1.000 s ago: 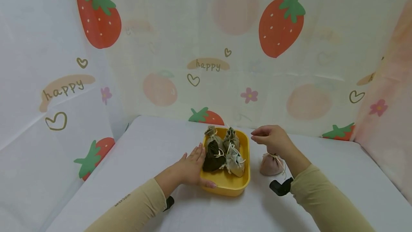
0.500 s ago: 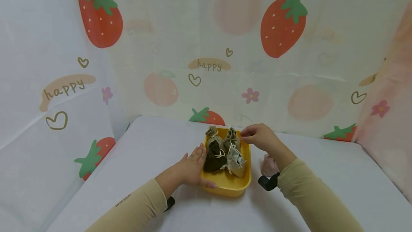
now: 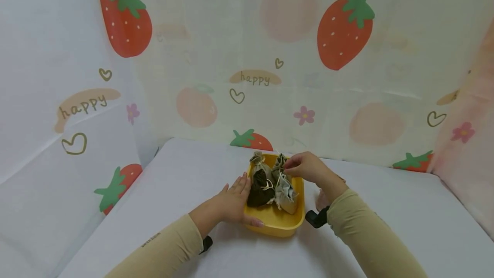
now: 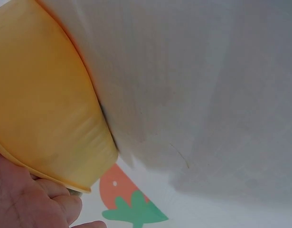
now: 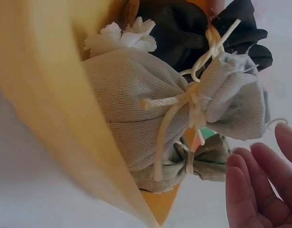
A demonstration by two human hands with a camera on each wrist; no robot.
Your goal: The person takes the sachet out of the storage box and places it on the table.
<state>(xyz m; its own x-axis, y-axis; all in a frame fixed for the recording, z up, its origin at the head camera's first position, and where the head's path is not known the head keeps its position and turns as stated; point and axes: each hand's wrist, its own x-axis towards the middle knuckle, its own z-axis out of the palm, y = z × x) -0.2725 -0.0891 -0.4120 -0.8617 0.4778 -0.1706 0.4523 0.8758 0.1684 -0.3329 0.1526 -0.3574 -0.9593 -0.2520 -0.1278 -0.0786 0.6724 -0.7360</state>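
A yellow plastic basket (image 3: 272, 223) holds several small drawstring cloth pouches. At its left stand a tan pouch (image 3: 263, 171) and a dark brown one (image 3: 258, 195); at its right are an olive pouch (image 3: 277, 167) and a light grey pouch (image 3: 285, 198). My left hand (image 3: 233, 203) rests against the basket's left wall with straight fingers, its thumb lying at the front rim. My right hand (image 3: 310, 170) hovers over the right rim by the pouch tops. In the right wrist view, a gap shows between its thumb and fingers, near the grey pouch's gathered top.
A pink pouch (image 3: 321, 200) stands on the white table right of the basket, mostly hidden by my right wrist. A printed strawberry curtain (image 3: 247, 110) closes off the back and sides. Black wrist mounts (image 3: 317, 218) hang under the forearms.
My right hand has moved left, from above the pink pouch to the olive and grey pouches' tops. My left hand stays at the basket. The head view has shifted slightly.
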